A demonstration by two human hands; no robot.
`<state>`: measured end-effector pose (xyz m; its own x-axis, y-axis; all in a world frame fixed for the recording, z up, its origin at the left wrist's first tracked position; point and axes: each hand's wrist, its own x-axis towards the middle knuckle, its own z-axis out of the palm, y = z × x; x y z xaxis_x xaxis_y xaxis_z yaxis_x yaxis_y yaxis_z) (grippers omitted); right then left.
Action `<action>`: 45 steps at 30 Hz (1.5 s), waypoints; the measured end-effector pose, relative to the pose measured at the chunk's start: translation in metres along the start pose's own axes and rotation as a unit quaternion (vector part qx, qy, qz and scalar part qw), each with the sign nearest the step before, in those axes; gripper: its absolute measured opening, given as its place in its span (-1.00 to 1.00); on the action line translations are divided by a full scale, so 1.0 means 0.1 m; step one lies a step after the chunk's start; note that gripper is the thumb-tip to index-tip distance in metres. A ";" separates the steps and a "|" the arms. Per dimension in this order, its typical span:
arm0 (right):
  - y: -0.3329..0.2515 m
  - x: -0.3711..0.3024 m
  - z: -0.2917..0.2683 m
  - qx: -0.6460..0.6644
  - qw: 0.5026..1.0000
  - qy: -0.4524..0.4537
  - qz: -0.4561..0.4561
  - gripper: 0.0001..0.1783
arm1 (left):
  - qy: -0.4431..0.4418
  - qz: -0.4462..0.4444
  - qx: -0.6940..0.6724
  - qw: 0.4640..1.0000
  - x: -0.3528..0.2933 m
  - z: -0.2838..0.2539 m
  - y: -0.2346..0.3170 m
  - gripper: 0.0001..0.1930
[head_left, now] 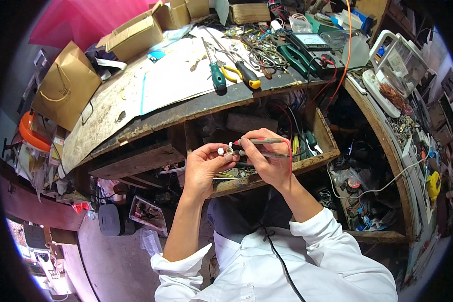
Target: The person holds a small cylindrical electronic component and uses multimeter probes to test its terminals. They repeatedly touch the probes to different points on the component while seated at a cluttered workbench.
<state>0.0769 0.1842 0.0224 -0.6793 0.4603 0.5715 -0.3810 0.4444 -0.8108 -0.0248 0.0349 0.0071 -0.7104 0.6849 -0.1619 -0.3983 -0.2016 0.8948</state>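
- Over the open drawer (pixel 307 161) under the counter's (pixel 136 121) front edge, both hands meet in mid-air, well clear of the counter top and carried by nothing.
- The left hand (pixel 202 168) pinches a small white-capped part (pixel 220 150) between thumb and fingertips, with a small metal piece (pixel 230 148) showing just to its right; what kind of part it is cannot be told at this size.
- The right hand (pixel 267 158) is closed around two slim grey test probes (pixel 264 142), one above the other, their red-collared tips pointing left at the part.
- The probes' long axes run nearly level, left to right, roughly in line with the counter's front edge; the tips appear to touch the metal piece, though actual contact is too small to confirm.
- So the part lies just left of the right hand's fingertips and at the left hand's fingertips: the left hand carries it, the right hand brings the tips in from the side.
- A red lead (pixel 290 156) drops from the upper probe past the right wrist; a black lead (pixel 282 261) runs down over the white shirt.
- Up on the counter's far right stretch lies a dark meter (pixel 314 48), with a green-handled screwdriver (pixel 217 75) and a yellow-and-black one (pixel 246 74) near the middle, all well apart from the hands.
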 end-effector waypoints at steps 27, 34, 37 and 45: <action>-0.01 -0.01 0.01 0.037 0.999 -0.001 0.027 -0.92 | -0.003 -0.002 -0.007 1.000 0.00 0.00 0.00 -0.80; 0.07 -0.02 0.00 0.019 1.000 0.006 -0.003 -0.91 | -0.007 0.000 0.002 1.000 -0.01 0.02 0.03 -0.73; -0.01 -0.02 0.00 0.043 0.998 0.000 0.041 -0.90 | 0.009 -0.010 -0.009 1.000 -0.01 0.01 0.02 -0.71; -0.02 -0.02 -0.02 0.081 0.995 0.029 0.059 -0.87 | 0.010 0.014 0.004 1.000 -0.01 0.04 0.03 -0.74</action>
<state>0.0807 0.1841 0.0228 -0.6898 0.5470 0.4743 -0.4009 0.2569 -0.8794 -0.0229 0.0361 0.0116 -0.7334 0.6642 -0.1449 -0.3737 -0.2158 0.9021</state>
